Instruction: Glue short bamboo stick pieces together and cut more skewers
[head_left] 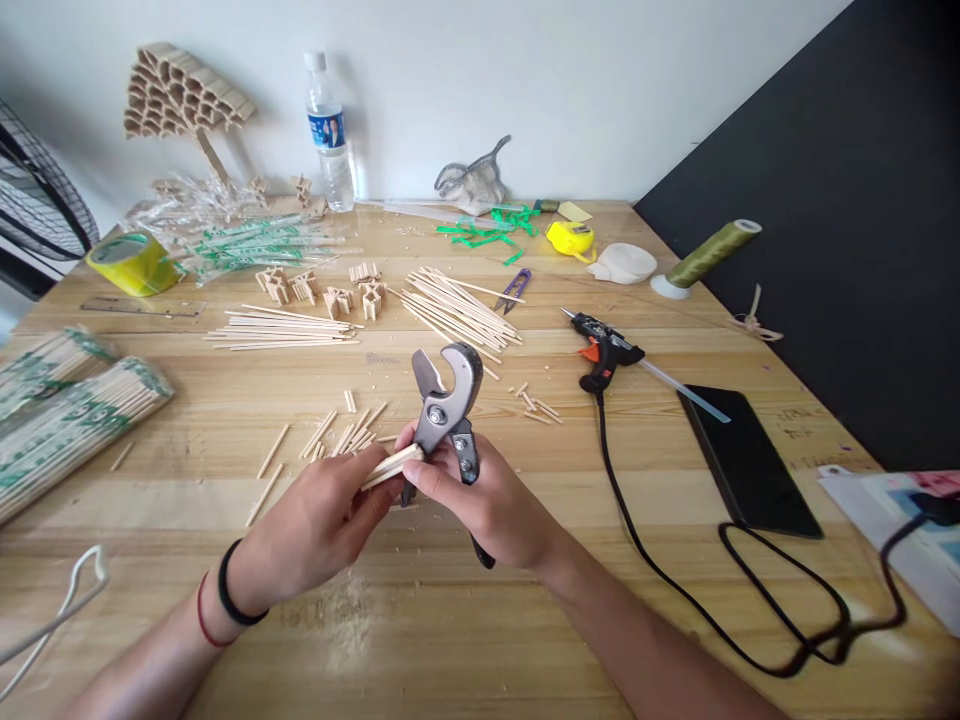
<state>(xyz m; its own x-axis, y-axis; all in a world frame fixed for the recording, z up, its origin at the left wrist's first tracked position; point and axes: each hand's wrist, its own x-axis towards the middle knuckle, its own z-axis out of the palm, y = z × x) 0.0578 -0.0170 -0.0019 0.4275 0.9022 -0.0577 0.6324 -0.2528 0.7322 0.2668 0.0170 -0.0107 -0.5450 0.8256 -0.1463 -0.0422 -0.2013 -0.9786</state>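
Observation:
Near the middle, my left hand point(330, 515) is closed around a small bundle of short wooden sticks point(391, 466). My right hand point(487, 495) is closed on a grey-and-black cutter point(450, 405), whose jaws stand apart and point up and away from me. The thumb of my right hand touches the bundle's right end, just beside the cutter's body. Behind my left hand lie loose cut stick pieces point(358, 432), and smaller bits point(536, 404) are to the right of the cutter.
Long sticks point(457, 310), small stick assemblies point(339, 301) and purple snips point(514, 290) lie farther back. A glue gun point(606, 350) with a black cable and a black tablet point(754, 460) are right. Packed sticks point(82, 430) lie left; a bottle point(328, 140) stands behind.

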